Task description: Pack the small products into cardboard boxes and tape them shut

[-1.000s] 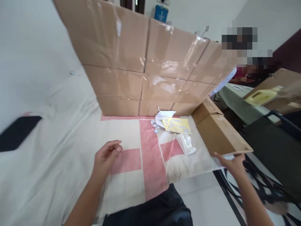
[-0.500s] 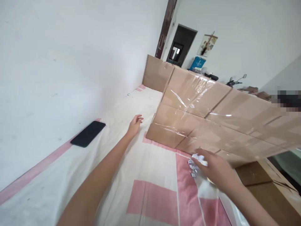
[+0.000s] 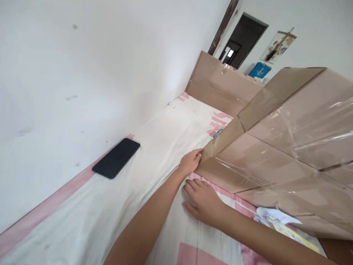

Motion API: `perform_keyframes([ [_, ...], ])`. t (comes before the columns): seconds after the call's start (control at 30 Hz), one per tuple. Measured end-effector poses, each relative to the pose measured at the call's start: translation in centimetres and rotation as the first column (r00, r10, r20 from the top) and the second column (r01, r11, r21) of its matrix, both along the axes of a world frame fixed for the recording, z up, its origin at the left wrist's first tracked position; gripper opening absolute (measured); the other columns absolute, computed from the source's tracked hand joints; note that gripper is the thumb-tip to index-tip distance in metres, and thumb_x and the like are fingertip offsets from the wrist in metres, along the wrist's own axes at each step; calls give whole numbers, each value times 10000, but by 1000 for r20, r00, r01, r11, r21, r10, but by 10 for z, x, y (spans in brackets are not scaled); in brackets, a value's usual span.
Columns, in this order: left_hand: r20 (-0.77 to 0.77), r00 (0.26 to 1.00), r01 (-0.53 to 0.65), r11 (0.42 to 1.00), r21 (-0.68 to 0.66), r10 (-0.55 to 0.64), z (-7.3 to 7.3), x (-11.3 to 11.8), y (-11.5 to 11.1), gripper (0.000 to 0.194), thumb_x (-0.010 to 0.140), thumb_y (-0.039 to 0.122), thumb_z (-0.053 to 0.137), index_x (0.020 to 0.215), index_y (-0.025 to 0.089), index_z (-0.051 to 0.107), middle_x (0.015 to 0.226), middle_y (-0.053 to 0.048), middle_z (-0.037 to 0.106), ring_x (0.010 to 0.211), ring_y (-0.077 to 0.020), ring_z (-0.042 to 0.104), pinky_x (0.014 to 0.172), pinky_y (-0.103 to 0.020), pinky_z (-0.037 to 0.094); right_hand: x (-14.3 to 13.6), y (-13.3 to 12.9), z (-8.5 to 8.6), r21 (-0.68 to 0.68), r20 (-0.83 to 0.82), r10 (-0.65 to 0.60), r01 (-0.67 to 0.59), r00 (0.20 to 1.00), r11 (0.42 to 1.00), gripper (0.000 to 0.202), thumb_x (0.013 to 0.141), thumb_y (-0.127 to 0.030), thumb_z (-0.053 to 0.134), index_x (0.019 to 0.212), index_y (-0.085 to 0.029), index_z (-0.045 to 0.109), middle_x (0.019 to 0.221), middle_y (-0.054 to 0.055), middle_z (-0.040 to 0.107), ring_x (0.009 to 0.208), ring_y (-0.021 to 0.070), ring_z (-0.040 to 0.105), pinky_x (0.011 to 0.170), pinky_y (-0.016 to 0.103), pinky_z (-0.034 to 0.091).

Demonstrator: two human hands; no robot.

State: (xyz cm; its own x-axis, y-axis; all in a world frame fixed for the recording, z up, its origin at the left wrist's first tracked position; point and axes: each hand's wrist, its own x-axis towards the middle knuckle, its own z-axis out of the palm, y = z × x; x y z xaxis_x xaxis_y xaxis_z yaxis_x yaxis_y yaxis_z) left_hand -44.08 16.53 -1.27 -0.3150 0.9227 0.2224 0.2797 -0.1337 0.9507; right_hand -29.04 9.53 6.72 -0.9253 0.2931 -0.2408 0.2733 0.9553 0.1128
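A large taped cardboard panel [image 3: 275, 154] stands on the pink-and-white cloth [image 3: 154, 147]. At its near left edge is my left hand [image 3: 190, 162], its fingers closed on the cardboard. Just below, my right hand [image 3: 205, 200] hovers over or rests on the cloth near the panel's bottom corner. Its fingers are apart and nothing is in them. Beyond the right forearm, white and yellow papers [image 3: 278, 217] lie at the foot of the cardboard, partly covered by the arm. A small blue item [image 3: 218, 132] peeks out behind the panel's edge.
A black phone [image 3: 116, 158] lies on the cloth beside the white wall [image 3: 82, 73]. Another cardboard section [image 3: 215, 82] stands at the far end. Past it are a dark doorway [image 3: 248, 36], a blue bag [image 3: 259, 70] and a wall hanging [image 3: 278, 46].
My left hand has reached the cardboard's edge. The right hand has let go of the crumpled paper and moved left beside it. The cardboard's left end now shows a side face, and the view has shifted.
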Motion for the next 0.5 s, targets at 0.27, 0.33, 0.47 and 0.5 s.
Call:
perform_keyframes([
  [0.27,44,999,-10,1000,25,9,-3,0,1,447,993,327,457,1404,274,624,1456,-40,636,1362,-254,572,1196,-406,395,24,-22,-41,-79,-158,-24,11,987,997,578,1011,-403,497,1469,-51,513,1605,256,409,1448,442,392,1129,603,431],
  [0.33,74,997,-27,999,35,24,-7,-1,3,458,985,351,477,1416,268,610,1454,-52,636,1336,-255,588,1191,-410,397,51,-25,-31,-152,-178,-73,45,981,987,527,1006,-372,509,1468,-120,529,1613,190,436,1472,381,408,1162,554,434],
  [0.47,161,986,-62,996,62,52,-13,-1,5,542,975,480,468,1442,225,571,1527,-104,562,1326,-269,589,1189,-439,389,137,-46,-23,-152,-268,-199,162,943,975,484,945,-273,572,1411,-144,563,1555,179,521,1415,317,521,1126,491,504],
  [0.5,183,981,-70,995,67,56,-13,-1,5,570,975,525,446,1441,220,565,1540,-119,546,1303,-275,604,1161,-453,417,160,-54,-29,-124,-312,-206,175,928,977,496,925,-273,596,1402,-140,564,1530,186,548,1394,315,549,1103,472,528],
])
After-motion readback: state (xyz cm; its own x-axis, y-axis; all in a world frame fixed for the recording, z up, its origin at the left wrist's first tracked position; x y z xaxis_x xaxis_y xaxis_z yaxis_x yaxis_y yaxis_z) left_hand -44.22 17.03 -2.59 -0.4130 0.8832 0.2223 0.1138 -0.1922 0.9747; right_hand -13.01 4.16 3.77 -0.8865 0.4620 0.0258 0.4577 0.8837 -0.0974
